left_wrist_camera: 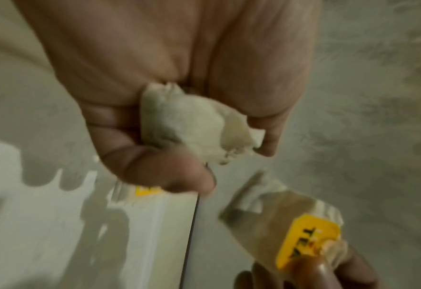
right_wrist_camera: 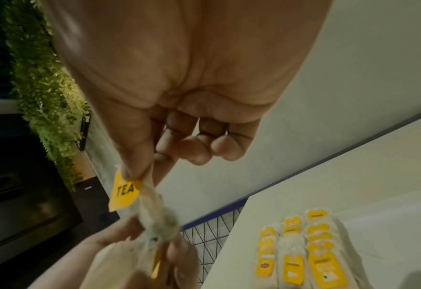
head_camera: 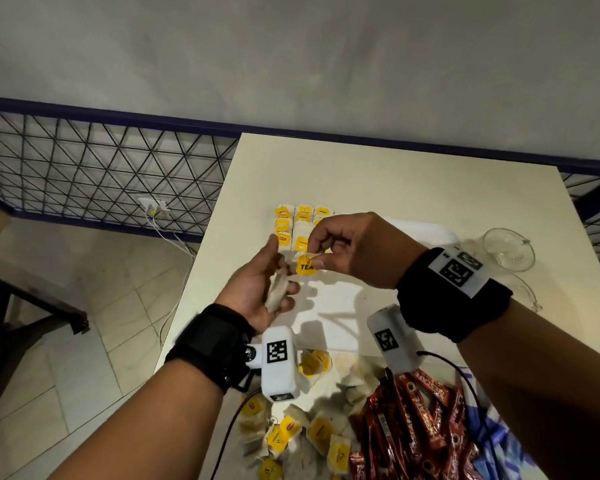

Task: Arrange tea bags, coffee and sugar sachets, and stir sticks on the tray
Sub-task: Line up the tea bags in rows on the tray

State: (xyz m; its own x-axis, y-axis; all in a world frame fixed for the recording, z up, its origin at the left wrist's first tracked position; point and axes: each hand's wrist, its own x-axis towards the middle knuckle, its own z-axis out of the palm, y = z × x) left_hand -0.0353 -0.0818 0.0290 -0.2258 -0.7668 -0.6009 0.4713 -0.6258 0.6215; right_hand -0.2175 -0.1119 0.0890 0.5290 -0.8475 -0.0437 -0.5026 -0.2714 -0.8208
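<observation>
Head view shows the right hand point(head_camera: 343, 247) in a pinch grip on 1 tea bag point(head_camera: 305, 265), the left hand point(head_camera: 257, 289) cupping another tea bag point(head_camera: 278, 292); light, soft, tearable paper, probably best held by its yellow tag.

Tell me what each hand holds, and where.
Right hand pinches a tea bag at its yellow tag end. Left hand grips another tea bag around its pouch.

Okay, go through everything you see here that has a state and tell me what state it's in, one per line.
Left hand: palm up, holding a tea bag.
Right hand: pinching a tea bag with a yellow TEA tag.
Arranged tea bags: in neat rows on the white tray.
Loose tea bags: jumbled heap.
Coffee sachets: piled, unsorted.
Glass cup: on its side, empty.
</observation>
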